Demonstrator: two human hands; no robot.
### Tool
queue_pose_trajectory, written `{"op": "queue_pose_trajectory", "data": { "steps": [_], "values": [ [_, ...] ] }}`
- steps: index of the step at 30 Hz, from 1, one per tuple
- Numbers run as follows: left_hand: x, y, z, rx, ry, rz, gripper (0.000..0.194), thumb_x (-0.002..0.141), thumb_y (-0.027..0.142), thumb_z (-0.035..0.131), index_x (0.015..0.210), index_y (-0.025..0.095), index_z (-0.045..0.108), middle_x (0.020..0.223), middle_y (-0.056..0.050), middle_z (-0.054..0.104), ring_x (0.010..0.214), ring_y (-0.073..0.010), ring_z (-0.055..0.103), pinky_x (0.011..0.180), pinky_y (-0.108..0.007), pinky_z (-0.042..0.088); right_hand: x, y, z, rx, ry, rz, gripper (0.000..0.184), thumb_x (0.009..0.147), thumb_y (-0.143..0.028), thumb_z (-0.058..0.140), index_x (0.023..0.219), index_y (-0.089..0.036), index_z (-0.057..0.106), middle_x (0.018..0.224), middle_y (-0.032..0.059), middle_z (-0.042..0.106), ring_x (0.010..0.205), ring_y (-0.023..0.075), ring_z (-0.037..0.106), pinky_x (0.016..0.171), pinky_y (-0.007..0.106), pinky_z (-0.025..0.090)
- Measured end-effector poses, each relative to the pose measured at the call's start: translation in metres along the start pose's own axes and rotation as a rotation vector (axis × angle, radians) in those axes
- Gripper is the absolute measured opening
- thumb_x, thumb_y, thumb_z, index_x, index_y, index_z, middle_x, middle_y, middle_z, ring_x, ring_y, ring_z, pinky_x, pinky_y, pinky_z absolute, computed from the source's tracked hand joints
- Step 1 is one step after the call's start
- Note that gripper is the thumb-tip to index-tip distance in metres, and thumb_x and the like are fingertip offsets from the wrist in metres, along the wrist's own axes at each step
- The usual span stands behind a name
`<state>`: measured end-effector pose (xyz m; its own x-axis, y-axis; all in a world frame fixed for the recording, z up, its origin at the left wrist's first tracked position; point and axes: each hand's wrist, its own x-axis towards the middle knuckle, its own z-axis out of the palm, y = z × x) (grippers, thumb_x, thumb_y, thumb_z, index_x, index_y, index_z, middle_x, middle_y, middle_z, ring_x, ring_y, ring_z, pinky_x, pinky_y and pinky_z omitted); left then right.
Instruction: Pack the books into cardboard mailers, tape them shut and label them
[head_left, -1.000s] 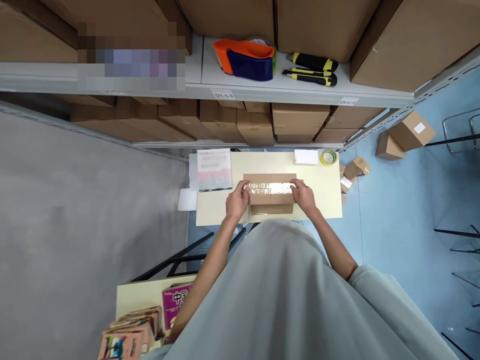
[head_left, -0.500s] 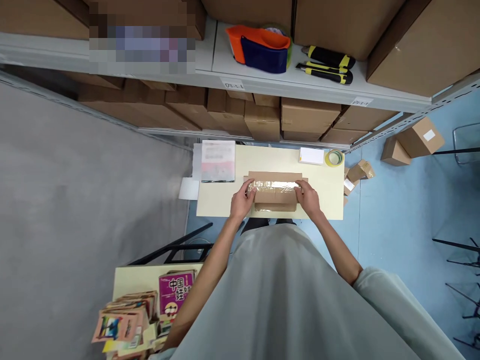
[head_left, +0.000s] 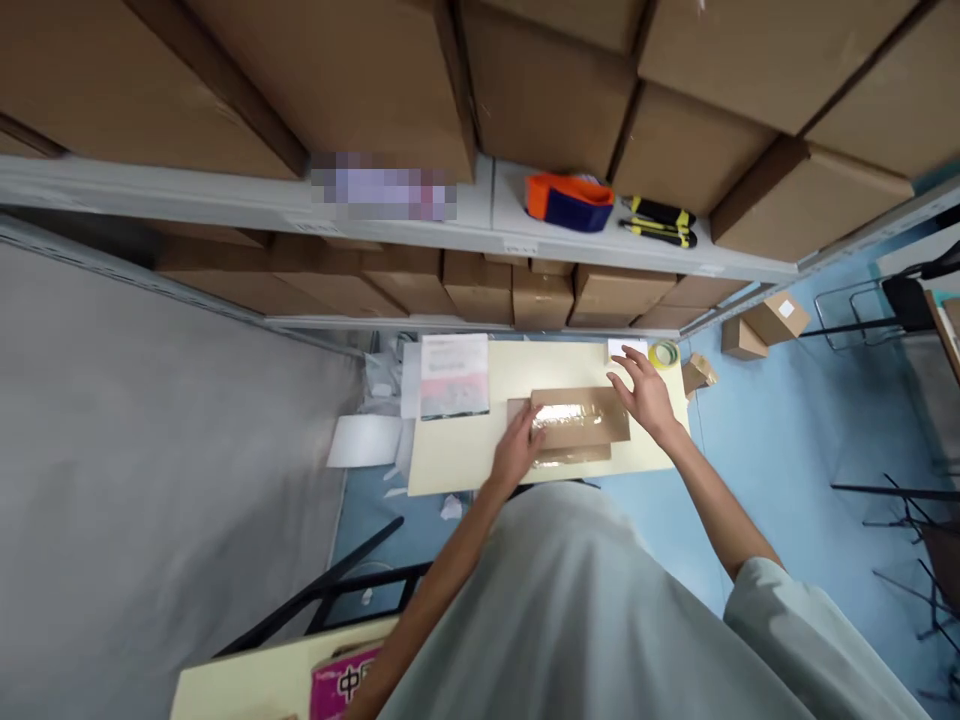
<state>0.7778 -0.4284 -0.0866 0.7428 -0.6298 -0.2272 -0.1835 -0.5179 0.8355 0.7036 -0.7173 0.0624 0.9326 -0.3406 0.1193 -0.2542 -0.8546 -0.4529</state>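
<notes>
Just right of and below the frame's centre, the box [head_left: 583, 432] lies on the bench [head_left: 457, 452], the left hand [head_left: 514, 447] touching its left end, pinching or not I cannot tell, the right hand [head_left: 646, 396] spread near its right end.

The single view looks from the wearer's head, forward and steeply down, with the pale shirt [head_left: 600, 620] close below it at bottom centre. Farther off, the left hand [head_left: 517, 447] sits mid-frame and the right hand [head_left: 649, 395] right of centre, both over the table [head_left: 454, 455], while a shelf [head_left: 585, 250] crosses the upper part.
</notes>
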Motion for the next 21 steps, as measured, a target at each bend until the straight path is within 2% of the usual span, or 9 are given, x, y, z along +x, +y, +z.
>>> {"op": "queue_pose_trajectory", "data": {
  "steps": [6, 10, 15, 18, 21],
  "values": [
    [-0.003, 0.003, -0.013, 0.021, -0.068, 0.019, 0.056, 0.109, 0.039, 0.058, 0.165, 0.032, 0.058, 0.174, -0.009, 0.053, 0.157, -0.0290, 0.056, 0.126, -0.043, 0.051, 0.072, -0.065, -0.011, -0.029, 0.091, -0.197, 0.044, 0.113, -0.052, 0.054, 0.143, -0.025, 0.072, 0.155, 0.0168, 0.068, 0.141, 0.0384, 0.068, 0.118, 0.060, 0.058],
    [-0.003, 0.005, -0.023, 0.025, -0.125, -0.017, 0.061, 0.106, 0.035, 0.062, 0.167, 0.033, 0.056, 0.170, -0.009, 0.057, 0.152, -0.0302, 0.060, 0.123, -0.044, 0.053, 0.130, -0.089, -0.020, -0.082, 0.132, -0.267, 0.046, 0.114, -0.049, 0.053, 0.147, -0.020, 0.068, 0.154, 0.0183, 0.068, 0.143, 0.0366, 0.065, 0.123, 0.056, 0.054],
    [0.001, 0.007, -0.026, -0.012, -0.148, -0.040, 0.061, 0.107, 0.033, 0.058, 0.167, 0.034, 0.055, 0.169, -0.007, 0.058, 0.152, -0.0292, 0.060, 0.121, -0.043, 0.054, 0.224, -0.080, -0.034, -0.231, 0.144, -0.254, 0.055, 0.114, -0.051, 0.051, 0.151, -0.013, 0.060, 0.152, 0.0249, 0.066, 0.143, 0.0413, 0.061, 0.120, 0.061, 0.050],
    [0.001, 0.006, -0.025, -0.033, -0.139, -0.022, 0.060, 0.107, 0.033, 0.058, 0.166, 0.035, 0.056, 0.166, -0.007, 0.061, 0.149, -0.0294, 0.063, 0.118, -0.042, 0.056, 0.278, -0.066, -0.039, -0.357, 0.108, -0.148, 0.064, 0.110, -0.060, 0.058, 0.146, -0.008, 0.060, 0.144, 0.0294, 0.066, 0.138, 0.0448, 0.062, 0.117, 0.064, 0.049],
    [0.001, 0.006, -0.025, -0.043, -0.143, -0.014, 0.060, 0.107, 0.034, 0.056, 0.167, 0.034, 0.055, 0.165, -0.009, 0.062, 0.147, -0.0318, 0.064, 0.117, -0.046, 0.057, 0.313, -0.053, -0.039, -0.440, 0.009, -0.051, 0.071, 0.105, -0.066, 0.065, 0.143, -0.006, 0.061, 0.142, 0.0294, 0.067, 0.137, 0.0440, 0.062, 0.118, 0.063, 0.049]
  ]
}}
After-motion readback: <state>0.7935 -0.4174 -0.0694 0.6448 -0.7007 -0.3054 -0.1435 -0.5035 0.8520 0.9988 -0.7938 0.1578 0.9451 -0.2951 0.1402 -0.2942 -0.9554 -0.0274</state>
